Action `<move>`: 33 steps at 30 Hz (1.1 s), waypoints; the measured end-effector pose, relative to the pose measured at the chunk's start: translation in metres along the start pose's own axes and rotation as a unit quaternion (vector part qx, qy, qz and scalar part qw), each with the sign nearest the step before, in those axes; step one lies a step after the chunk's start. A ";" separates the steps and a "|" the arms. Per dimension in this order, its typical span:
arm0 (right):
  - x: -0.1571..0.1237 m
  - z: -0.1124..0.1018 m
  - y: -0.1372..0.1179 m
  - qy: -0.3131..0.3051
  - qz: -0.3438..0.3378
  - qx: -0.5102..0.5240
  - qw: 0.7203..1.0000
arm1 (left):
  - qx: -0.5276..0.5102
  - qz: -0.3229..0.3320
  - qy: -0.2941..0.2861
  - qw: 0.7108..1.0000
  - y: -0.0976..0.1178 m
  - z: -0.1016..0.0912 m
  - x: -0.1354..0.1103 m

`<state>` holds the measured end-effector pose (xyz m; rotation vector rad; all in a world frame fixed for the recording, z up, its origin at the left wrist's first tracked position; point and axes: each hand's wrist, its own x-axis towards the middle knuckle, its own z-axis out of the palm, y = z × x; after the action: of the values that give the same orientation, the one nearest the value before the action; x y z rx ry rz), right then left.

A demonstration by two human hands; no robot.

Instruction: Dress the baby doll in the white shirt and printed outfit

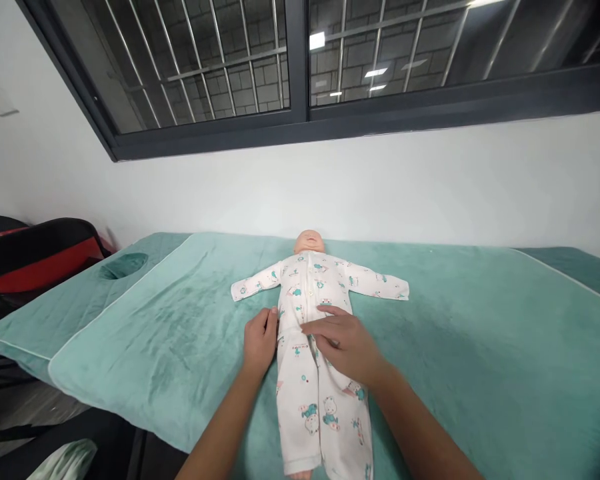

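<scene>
A baby doll [309, 241] lies on its back on a teal towel, head towards the wall, arms spread. It wears a white printed romper [320, 400]. My left hand [260, 341] rests against the romper's left side at the waist, fingers together and laid flat. My right hand [344, 341] lies on the romper's front at the waist, fingers stretched towards the middle snap line. Neither hand holds anything.
The teal towel [180, 333] covers a padded table with a face hole [123, 265] at the left. A black and red bag [35, 257] sits at the far left. A white wall and a barred window [280, 60] lie beyond.
</scene>
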<state>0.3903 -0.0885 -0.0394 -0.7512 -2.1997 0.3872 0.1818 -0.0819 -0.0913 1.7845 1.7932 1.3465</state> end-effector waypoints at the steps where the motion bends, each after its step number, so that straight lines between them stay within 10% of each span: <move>1: -0.002 -0.003 0.001 -0.008 0.020 0.037 0.999 | 0.005 0.010 0.007 1.000 -0.003 -0.001 0.003; 6: -0.010 -0.018 0.025 0.058 0.132 0.206 0.968 | 0.154 0.103 0.066 0.980 -0.033 -0.013 0.039; 13: -0.022 -0.016 0.040 -0.022 0.114 0.123 0.986 | 0.319 -0.006 -0.006 0.948 -0.074 -0.029 0.091; 16: -0.025 -0.026 0.061 0.058 0.182 0.147 0.971 | 0.330 0.002 -0.036 0.943 -0.077 -0.030 0.099; 19: -0.026 -0.043 0.104 0.143 0.259 -0.021 0.955 | 0.348 0.006 -0.034 0.937 -0.078 -0.029 0.103; 24: -0.013 -0.067 0.167 0.048 0.216 -0.239 0.946 | 0.403 0.015 -0.024 0.915 -0.075 -0.027 0.103; 28: -0.002 -0.072 0.180 -0.002 0.266 -0.312 0.912 | 0.437 0.003 -0.014 0.899 -0.070 -0.027 0.100; 33: -0.010 -0.075 0.183 0.094 0.300 -0.344 0.885 | 0.452 -0.022 0.012 0.892 -0.065 -0.026 0.098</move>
<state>0.5234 0.0506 -0.0846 -1.7902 -1.8588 -0.2023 0.1010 0.0071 -0.0866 2.0698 2.7156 0.4865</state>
